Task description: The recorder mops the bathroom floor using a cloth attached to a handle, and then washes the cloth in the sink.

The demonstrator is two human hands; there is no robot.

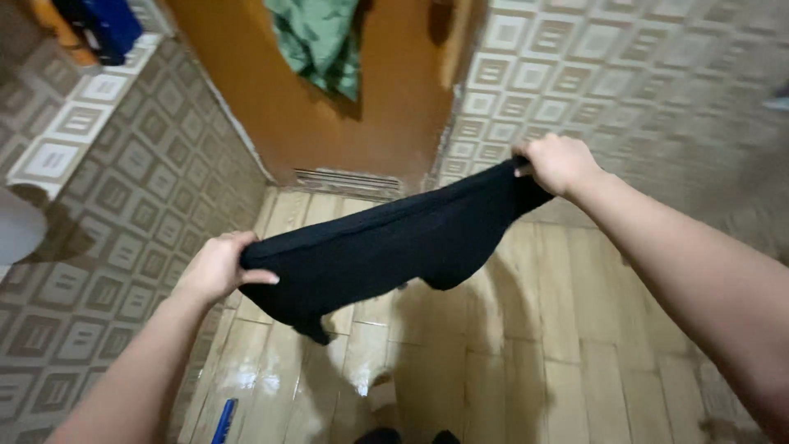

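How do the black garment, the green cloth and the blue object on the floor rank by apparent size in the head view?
1. black garment
2. green cloth, partly cut off and farther away, so unsure
3. blue object

One view only, from the head, tipped steeply down and forward over the outstretched arms. It sits close: both forearms fill the lower corners. Ahead lies the wet floor (526, 362), tiled walls (123, 205) closing in left and right, an orange door (329, 123) at top, slightly tilted.
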